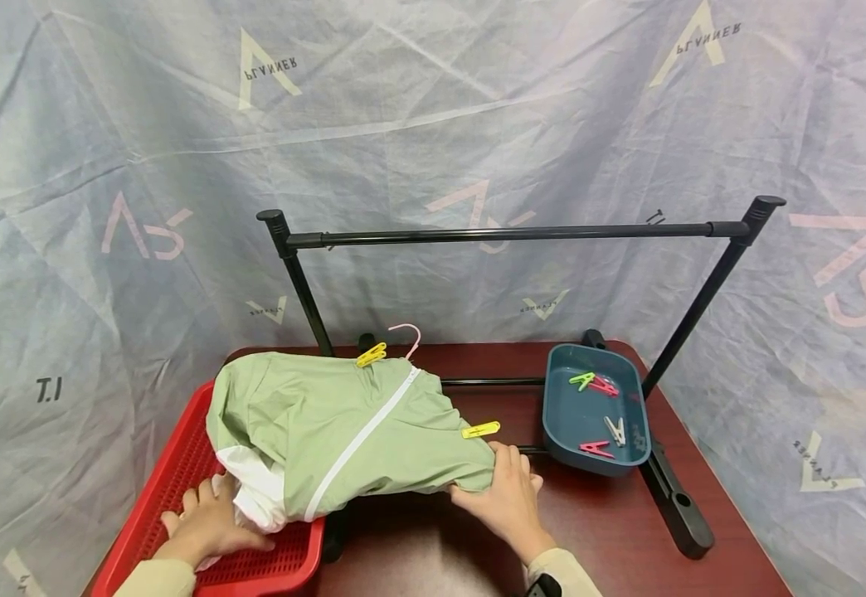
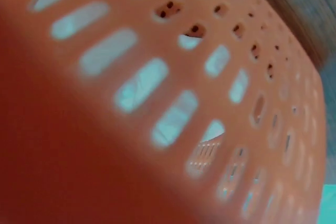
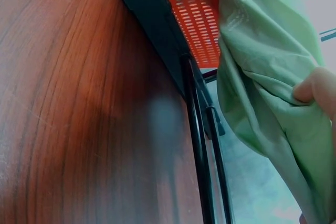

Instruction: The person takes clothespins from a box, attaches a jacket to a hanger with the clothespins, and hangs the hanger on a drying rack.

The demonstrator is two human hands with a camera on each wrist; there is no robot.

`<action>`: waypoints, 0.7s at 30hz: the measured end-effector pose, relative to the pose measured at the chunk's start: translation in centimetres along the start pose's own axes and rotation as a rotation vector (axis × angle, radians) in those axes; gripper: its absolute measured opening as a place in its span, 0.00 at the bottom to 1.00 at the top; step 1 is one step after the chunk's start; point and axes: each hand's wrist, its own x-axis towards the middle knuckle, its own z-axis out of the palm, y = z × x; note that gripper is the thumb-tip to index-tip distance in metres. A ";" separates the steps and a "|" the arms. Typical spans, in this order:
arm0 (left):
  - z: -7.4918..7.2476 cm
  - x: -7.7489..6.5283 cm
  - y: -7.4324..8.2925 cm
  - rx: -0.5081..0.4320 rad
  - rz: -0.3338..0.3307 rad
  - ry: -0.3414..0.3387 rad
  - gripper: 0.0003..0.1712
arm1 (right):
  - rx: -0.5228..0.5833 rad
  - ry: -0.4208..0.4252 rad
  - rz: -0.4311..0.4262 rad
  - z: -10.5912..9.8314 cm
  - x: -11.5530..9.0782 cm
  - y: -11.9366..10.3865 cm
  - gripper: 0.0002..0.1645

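A light green jacket (image 1: pixel 396 448) with a white zip lies across the left of the table, partly over a red basket (image 1: pixel 306 557). The hook of a pink hanger (image 1: pixel 414 336) sticks out at its top edge. Two yellow clothespins, one upper (image 1: pixel 372 355) and one at the right (image 1: pixel 481 429), are clipped on it. My right hand (image 1: pixel 506 497) pinches the jacket's right end; a fingertip also presses into the green cloth (image 3: pixel 278 72) in the right wrist view. Inside the basket, my left hand (image 1: pixel 209 522) has its fingers spread beside the jacket's white part (image 1: pixel 254 489). The left wrist view shows only perforated basket wall (image 2: pixel 173 77).
A black rack with a horizontal bar (image 1: pixel 515 235) stands over the table (image 1: pixel 433 547). A blue tray (image 1: pixel 578 414) at the right holds several clothespins, green, pink and white. The rack's right foot (image 1: pixel 679 506) extends toward the front. A printed grey sheet (image 1: pixel 478 108) hangs behind.
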 end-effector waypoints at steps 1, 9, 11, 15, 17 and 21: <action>0.0 0.0 0.0 0.005 0.000 -0.005 0.82 | 0.000 0.000 0.002 0.0 0.0 0.0 0.48; -0.5 0.0 0.6 0.038 0.014 -0.039 0.81 | -0.003 -0.009 0.022 -0.1 -0.2 0.0 0.48; -0.7 0.0 0.8 0.050 0.017 -0.046 0.79 | -0.003 -0.016 0.029 -0.1 -0.3 0.0 0.48; -1.1 0.2 1.1 0.069 0.014 -0.086 0.78 | -0.009 -0.026 0.037 -0.1 -0.4 0.2 0.48; -1.2 0.4 1.3 0.078 0.007 -0.117 0.78 | -0.012 -0.026 0.040 -0.2 -0.5 0.2 0.48; -1.3 0.7 1.4 0.094 0.003 -0.155 0.77 | -0.013 -0.032 0.045 -0.2 -0.6 0.2 0.48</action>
